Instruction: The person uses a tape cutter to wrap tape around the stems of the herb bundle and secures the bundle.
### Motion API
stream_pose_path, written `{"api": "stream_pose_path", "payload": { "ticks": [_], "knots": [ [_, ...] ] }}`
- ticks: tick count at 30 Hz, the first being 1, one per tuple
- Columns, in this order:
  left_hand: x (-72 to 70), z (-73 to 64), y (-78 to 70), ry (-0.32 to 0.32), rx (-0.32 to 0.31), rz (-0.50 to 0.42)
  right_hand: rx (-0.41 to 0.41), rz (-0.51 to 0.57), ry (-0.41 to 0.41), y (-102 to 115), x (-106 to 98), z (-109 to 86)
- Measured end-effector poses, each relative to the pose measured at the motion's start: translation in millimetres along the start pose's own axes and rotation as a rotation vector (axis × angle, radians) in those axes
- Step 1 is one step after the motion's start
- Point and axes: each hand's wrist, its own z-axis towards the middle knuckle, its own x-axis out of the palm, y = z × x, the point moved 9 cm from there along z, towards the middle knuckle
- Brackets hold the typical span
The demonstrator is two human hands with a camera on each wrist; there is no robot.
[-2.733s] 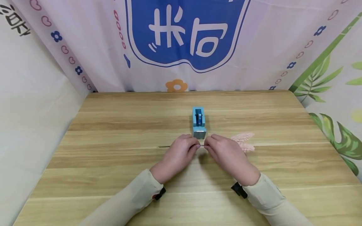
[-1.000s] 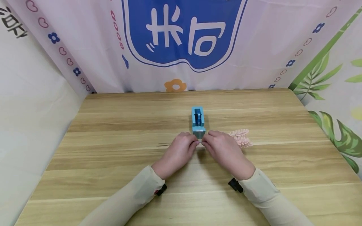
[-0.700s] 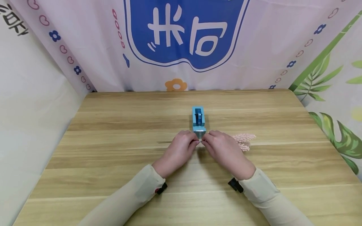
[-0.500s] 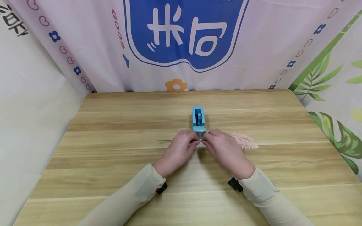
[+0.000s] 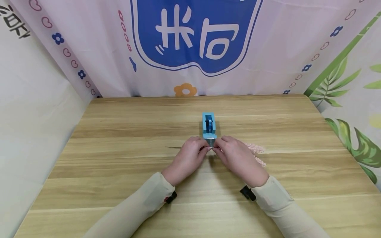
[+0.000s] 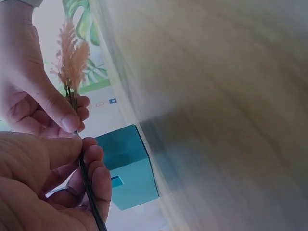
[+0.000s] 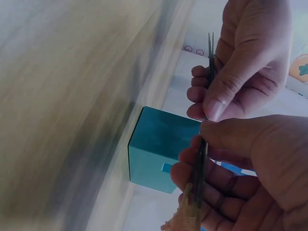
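My left hand (image 5: 188, 158) and right hand (image 5: 240, 160) meet just in front of a light-blue tape dispenser (image 5: 208, 123). Between thumb and fingers, each pinches the same thin dark stems of artificial pink flowers. The stem ends (image 5: 172, 147) stick out left of my left hand. Fluffy pink flower heads (image 5: 256, 148) show beyond my right hand, which partly hides them. In the left wrist view, the stems (image 6: 91, 202) run through both hands up to the pink plumes (image 6: 71, 57). The right wrist view shows the thumbs almost touching on the stems (image 7: 211, 53).
The wooden table (image 5: 119, 172) reaches back to a printed curtain (image 5: 104, 49). The dispenser's front (image 7: 151, 159) is close to the fingertips. A black wrist camera (image 5: 171, 197) is strapped under the left sleeve, another black camera (image 5: 248, 193) under the right.
Both hands have shifted slightly away from me, up to the dispenser's front. The pink heads and stem ends have turned about, with the heads now spread apart. Both hands keep their pinch.
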Motion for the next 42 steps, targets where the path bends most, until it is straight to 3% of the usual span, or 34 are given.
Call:
{"api": "stream_pose_path", "payload": {
  "ticks": [11, 17, 28, 42],
  "knots": [
    [-2.4, 2.0, -1.4, -0.014, -0.003, 0.023, -0.032, -0.014, -0.012, -1.3, -1.1, 2.1],
    [-0.3, 3.9, -1.8, 0.023, -0.008, 0.054, -0.031, -0.022, -0.026, -3.4, -2.0, 4.2],
    [-2.6, 7.6, 0.7, 0.007, -0.001, -0.001, -0.025, 0.008, -0.036, -3.4, -2.1, 4.9],
    [-2.4, 7.5, -1.1, 0.022, -0.002, 0.011, 0.079, 0.111, 0.014, -11.9, 6.1, 10.1]
  ]
}}
